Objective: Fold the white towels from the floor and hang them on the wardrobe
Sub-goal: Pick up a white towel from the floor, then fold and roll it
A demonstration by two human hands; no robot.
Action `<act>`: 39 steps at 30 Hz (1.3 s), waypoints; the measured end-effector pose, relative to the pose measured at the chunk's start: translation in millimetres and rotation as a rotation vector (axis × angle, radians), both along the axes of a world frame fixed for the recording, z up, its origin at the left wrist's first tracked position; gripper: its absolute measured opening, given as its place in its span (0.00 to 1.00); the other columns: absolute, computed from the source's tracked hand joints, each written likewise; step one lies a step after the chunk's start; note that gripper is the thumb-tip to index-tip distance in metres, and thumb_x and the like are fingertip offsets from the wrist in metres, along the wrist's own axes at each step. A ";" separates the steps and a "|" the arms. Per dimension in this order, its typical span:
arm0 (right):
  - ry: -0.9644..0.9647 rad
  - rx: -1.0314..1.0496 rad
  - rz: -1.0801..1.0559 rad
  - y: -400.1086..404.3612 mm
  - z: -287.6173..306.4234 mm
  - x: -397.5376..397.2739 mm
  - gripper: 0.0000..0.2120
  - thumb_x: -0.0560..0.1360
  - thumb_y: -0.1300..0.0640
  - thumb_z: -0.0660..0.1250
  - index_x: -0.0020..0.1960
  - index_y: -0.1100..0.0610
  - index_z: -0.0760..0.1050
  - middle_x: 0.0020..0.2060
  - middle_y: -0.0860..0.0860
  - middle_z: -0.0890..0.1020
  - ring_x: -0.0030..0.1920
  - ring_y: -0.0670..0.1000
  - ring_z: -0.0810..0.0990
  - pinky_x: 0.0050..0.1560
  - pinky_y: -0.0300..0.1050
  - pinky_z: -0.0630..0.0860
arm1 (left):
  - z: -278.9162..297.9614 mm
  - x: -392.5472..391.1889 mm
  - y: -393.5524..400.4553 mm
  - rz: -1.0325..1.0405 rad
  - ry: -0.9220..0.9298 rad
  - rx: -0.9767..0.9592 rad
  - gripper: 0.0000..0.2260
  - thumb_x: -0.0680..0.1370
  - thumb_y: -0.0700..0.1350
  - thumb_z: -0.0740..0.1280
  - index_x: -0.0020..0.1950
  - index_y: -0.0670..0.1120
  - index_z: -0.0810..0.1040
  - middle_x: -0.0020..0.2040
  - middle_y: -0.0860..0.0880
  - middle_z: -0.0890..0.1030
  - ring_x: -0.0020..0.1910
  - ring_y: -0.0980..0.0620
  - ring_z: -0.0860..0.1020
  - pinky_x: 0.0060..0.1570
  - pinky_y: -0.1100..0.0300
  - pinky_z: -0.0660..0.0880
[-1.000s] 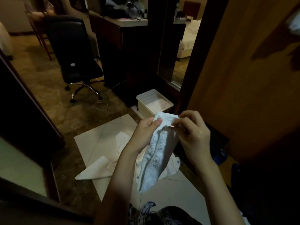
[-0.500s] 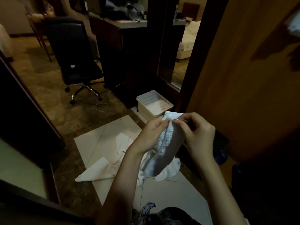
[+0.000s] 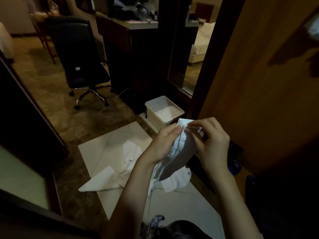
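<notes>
— Where do things stand?

— Your left hand [image 3: 163,144] and right hand [image 3: 211,142] both pinch the top edge of the white towel [image 3: 177,152], which hangs between them above the floor [image 3: 51,83].

— How do I fold it well?

— Match the corners before you crease, and keep the hanging end off the white garment [image 3: 127,163] lying below.

— And the containers?

— One white bin [image 3: 164,111] stands beside the wardrobe [image 3: 259,83]; something pale lies inside, though you cannot tell what.
</notes>
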State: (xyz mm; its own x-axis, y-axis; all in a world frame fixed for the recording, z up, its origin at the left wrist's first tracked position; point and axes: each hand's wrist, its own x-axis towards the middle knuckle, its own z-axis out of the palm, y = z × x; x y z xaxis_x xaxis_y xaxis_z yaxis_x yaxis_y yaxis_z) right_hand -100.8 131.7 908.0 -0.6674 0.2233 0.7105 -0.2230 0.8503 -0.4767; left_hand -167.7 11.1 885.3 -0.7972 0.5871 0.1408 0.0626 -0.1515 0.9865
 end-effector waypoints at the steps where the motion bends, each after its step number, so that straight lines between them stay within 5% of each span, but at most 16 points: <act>1: 0.001 0.043 -0.006 0.2 1.5 0.4 0.06 0.69 0.65 0.74 0.45 0.61 0.80 0.42 0.53 0.78 0.42 0.39 0.70 0.43 0.23 0.69 | -0.5 0.0 -0.1 -0.006 -0.002 -0.003 0.12 0.83 0.47 0.56 0.53 0.46 0.78 0.46 0.51 0.82 0.48 0.56 0.79 0.50 0.63 0.73; 7: -0.181 0.152 -0.001 3.2 13.0 5.6 0.08 0.70 0.61 0.74 0.47 0.58 0.78 0.45 0.50 0.74 0.39 0.42 0.70 0.37 0.29 0.65 | -1.1 3.6 -2.0 -0.057 -0.029 -0.002 0.13 0.83 0.42 0.54 0.49 0.44 0.78 0.39 0.55 0.82 0.41 0.62 0.79 0.43 0.69 0.73; 11: -0.205 0.190 0.014 1.9 17.8 6.7 0.09 0.69 0.63 0.74 0.48 0.57 0.78 0.45 0.52 0.75 0.44 0.52 0.75 0.37 0.47 0.75 | -0.8 5.0 -1.2 -0.086 -0.038 0.017 0.15 0.83 0.41 0.52 0.57 0.36 0.76 0.46 0.49 0.81 0.43 0.61 0.79 0.45 0.69 0.73; 18: -0.286 0.175 0.020 2.9 21.9 8.3 0.12 0.69 0.62 0.74 0.50 0.58 0.77 0.47 0.52 0.75 0.47 0.51 0.73 0.43 0.44 0.70 | -0.2 8.0 -1.9 -0.113 -0.037 0.032 0.14 0.83 0.41 0.52 0.58 0.39 0.76 0.49 0.48 0.81 0.49 0.58 0.80 0.51 0.66 0.74; 23: -0.205 0.268 -0.022 4.2 20.7 7.5 0.10 0.66 0.64 0.76 0.44 0.58 0.78 0.40 0.52 0.78 0.41 0.52 0.73 0.40 0.44 0.64 | 4.1 9.4 -0.1 -0.094 -0.008 0.023 0.15 0.84 0.41 0.51 0.56 0.43 0.77 0.50 0.49 0.81 0.53 0.55 0.78 0.57 0.61 0.72; 29: -0.256 0.338 -0.073 8.9 21.7 9.6 0.07 0.68 0.57 0.76 0.43 0.53 0.79 0.37 0.48 0.80 0.40 0.51 0.74 0.42 0.42 0.57 | 2.3 9.6 1.1 -0.083 -0.051 0.017 0.13 0.84 0.43 0.53 0.55 0.41 0.77 0.49 0.46 0.80 0.50 0.53 0.78 0.53 0.61 0.73; 35: -0.360 0.139 0.061 11.7 29.9 13.6 0.06 0.69 0.47 0.71 0.41 0.48 0.79 0.39 0.44 0.81 0.45 0.46 0.71 0.47 0.45 0.60 | 5.4 12.1 0.1 -0.121 -0.095 0.060 0.14 0.84 0.43 0.51 0.53 0.48 0.77 0.43 0.55 0.83 0.45 0.59 0.79 0.46 0.67 0.73; 39: -0.326 -0.102 0.114 10.5 30.7 14.4 0.04 0.69 0.48 0.71 0.40 0.48 0.81 0.38 0.40 0.80 0.45 0.46 0.74 0.51 0.58 0.71 | 8.6 14.6 3.2 -0.145 -0.130 0.123 0.15 0.83 0.42 0.49 0.52 0.46 0.76 0.39 0.55 0.83 0.41 0.61 0.79 0.42 0.68 0.73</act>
